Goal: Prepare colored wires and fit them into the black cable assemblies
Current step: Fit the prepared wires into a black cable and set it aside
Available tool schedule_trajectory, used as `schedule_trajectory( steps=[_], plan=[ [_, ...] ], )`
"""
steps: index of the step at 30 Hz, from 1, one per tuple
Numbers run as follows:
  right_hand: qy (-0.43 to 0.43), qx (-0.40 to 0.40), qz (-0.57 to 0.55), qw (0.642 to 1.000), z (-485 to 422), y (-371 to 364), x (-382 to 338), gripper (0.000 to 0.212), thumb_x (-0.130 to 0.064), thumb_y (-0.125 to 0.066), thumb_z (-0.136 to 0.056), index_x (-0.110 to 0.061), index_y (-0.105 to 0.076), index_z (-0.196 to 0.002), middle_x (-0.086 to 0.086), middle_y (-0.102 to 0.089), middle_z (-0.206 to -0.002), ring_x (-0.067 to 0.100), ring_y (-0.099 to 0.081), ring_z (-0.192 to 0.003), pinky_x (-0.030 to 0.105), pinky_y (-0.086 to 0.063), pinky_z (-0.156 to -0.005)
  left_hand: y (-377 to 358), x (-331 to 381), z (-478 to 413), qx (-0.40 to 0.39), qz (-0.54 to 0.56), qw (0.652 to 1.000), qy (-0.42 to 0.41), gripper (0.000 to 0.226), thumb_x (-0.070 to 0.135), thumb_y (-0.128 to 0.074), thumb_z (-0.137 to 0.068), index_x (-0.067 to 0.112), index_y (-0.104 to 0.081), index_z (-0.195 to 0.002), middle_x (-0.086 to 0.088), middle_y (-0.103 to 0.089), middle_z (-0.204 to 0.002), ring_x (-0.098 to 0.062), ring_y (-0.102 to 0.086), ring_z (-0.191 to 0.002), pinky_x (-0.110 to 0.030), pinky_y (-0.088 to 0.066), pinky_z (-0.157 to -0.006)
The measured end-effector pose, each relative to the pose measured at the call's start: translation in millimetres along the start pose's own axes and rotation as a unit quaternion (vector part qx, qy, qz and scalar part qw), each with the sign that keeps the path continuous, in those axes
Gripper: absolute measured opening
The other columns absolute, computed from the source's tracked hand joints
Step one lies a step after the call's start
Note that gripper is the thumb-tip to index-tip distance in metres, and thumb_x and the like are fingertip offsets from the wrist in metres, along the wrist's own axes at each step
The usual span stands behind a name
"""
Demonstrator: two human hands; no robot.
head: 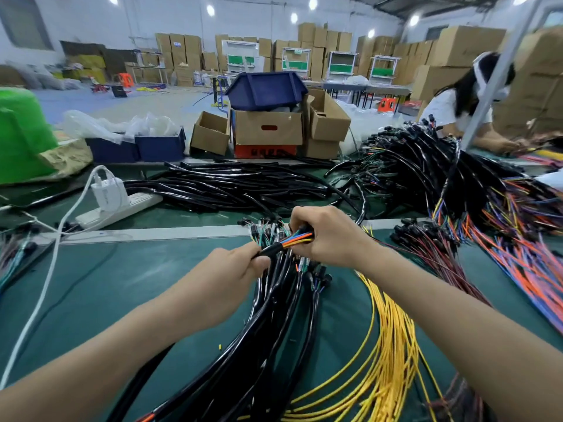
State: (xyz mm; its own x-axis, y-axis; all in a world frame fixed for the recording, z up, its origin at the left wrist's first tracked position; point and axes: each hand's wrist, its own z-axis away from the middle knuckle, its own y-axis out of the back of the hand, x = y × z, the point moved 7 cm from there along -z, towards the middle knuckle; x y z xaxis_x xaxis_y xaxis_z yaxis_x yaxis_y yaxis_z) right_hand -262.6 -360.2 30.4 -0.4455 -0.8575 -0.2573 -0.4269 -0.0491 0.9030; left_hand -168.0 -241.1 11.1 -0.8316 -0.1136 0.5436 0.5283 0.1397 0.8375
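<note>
My left hand [234, 269] grips the end of a black cable sleeve [269, 250] above the green table. A short fan of orange, yellow and blue colored wires [297, 239] comes out of that sleeve, and my right hand [327, 236] pinches their far ends. Below both hands a thick bundle of black cable assemblies [274, 324] runs toward me. A sheaf of loose yellow wires [390, 339] curves beside it under my right forearm.
A pile of black tubing [231, 187] lies beyond the metal strip. A white power strip with charger [115, 202] sits at left. Heaps of black harnesses with colored wires [487, 208] fill the right. Cardboard boxes [268, 129] and a second person [463, 108] are behind.
</note>
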Motion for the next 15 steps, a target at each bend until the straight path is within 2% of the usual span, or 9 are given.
schedule_trajectory(
  steps=[4, 8, 12, 15],
  plan=[
    [-0.043, -0.054, 0.062, 0.996, 3.9, -5.5, 4.4, 0.027, -0.033, -0.068, -0.074, -0.026, -0.042, -0.077, -0.002, -0.046, -0.066, 0.029, -0.046, -0.069, 0.030, -0.033, -0.060, -3.5, -1.3, 5.7, -0.032, -0.004, 0.999, 0.008, 0.030, 0.033, -0.034, -0.100, 0.015, -0.040, -0.078, 0.000, -0.043, -0.062, -0.012, -0.032, -0.046, -0.020, -0.031, -0.044],
    [0.052, -0.031, 0.163, 0.985, 6.7, 7.3, -33.2, 0.024, -0.036, -0.061, -0.076, -0.025, -0.040, -0.078, 0.000, -0.042, -0.066, 0.028, -0.048, -0.071, 0.032, -0.035, -0.060, -2.7, 7.9, 10.8, -0.041, -0.026, 0.999, -0.021, 0.028, 0.035, -0.033, -0.100, 0.014, -0.040, -0.082, 0.002, -0.043, -0.060, -0.011, -0.032, -0.046, -0.021, -0.031, -0.045],
    [0.132, 0.027, 0.173, 0.976, 13.2, 34.0, -64.7, 0.026, -0.031, -0.063, -0.072, -0.022, -0.040, -0.079, -0.001, -0.056, -0.068, 0.020, -0.035, -0.069, 0.031, -0.029, -0.057, 0.5, 17.1, 16.6, -0.034, 0.001, 0.999, -0.037, 0.028, 0.035, -0.034, -0.098, 0.015, -0.038, -0.079, 0.002, -0.037, -0.057, -0.012, -0.026, -0.048, -0.023, -0.027, -0.046],
    [0.165, 0.021, 0.191, 0.967, 19.6, 38.0, -77.4, 0.032, -0.037, -0.065, -0.072, -0.022, -0.037, -0.079, -0.010, -0.043, -0.067, 0.018, -0.034, -0.071, 0.031, -0.017, -0.053, 1.4, 25.4, 21.2, -0.040, 0.021, 0.998, -0.043, 0.027, 0.035, -0.036, -0.098, 0.018, -0.040, -0.077, 0.004, -0.035, -0.054, -0.011, -0.028, -0.046, -0.020, -0.027, -0.043]
  ],
)
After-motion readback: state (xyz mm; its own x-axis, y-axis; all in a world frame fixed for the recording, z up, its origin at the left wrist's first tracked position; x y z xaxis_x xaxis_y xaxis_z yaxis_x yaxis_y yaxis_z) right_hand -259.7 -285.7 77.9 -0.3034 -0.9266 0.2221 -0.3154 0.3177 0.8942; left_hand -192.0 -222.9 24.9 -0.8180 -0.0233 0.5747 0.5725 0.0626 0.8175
